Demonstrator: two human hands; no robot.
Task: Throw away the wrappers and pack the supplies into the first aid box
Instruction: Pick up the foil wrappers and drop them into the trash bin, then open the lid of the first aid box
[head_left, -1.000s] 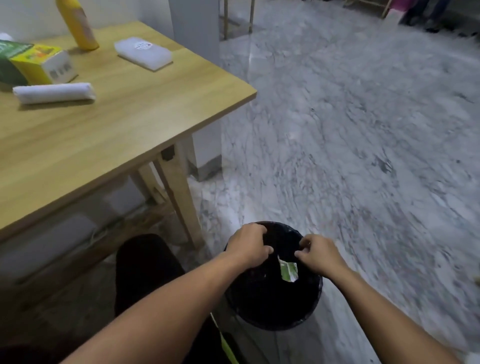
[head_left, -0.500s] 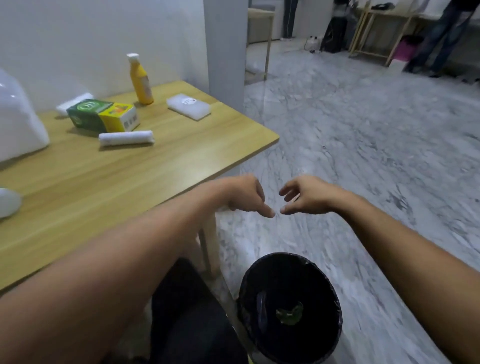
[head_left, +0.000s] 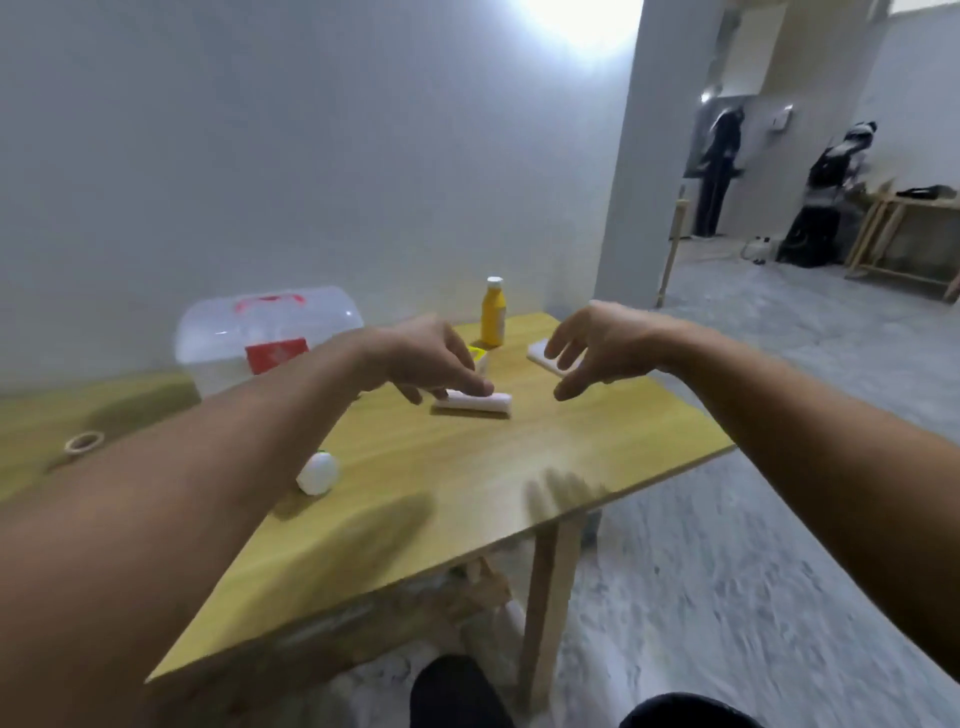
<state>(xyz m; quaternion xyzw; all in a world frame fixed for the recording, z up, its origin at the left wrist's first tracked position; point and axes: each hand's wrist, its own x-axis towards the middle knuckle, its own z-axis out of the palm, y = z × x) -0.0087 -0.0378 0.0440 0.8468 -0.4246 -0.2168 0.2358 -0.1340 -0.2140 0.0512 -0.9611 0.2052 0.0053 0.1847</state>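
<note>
While both hands (head_left: 431, 358) hover, each grip open: white bandage roll (head_left: 475, 402) (slightly blurred).

On the surface (head_left: 467, 483) I see the first aid box (head_left: 249, 338) at far left, the bottle (head_left: 493, 312) behind the gauze roll (head_left: 475, 402), the tape ring (head_left: 84, 442) at left.

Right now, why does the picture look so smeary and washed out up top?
Head view: motion blur smears both forearms, the left hand and the table edge; a bright light blows out the wall at top; wide-angle lens bends the edges.
</note>
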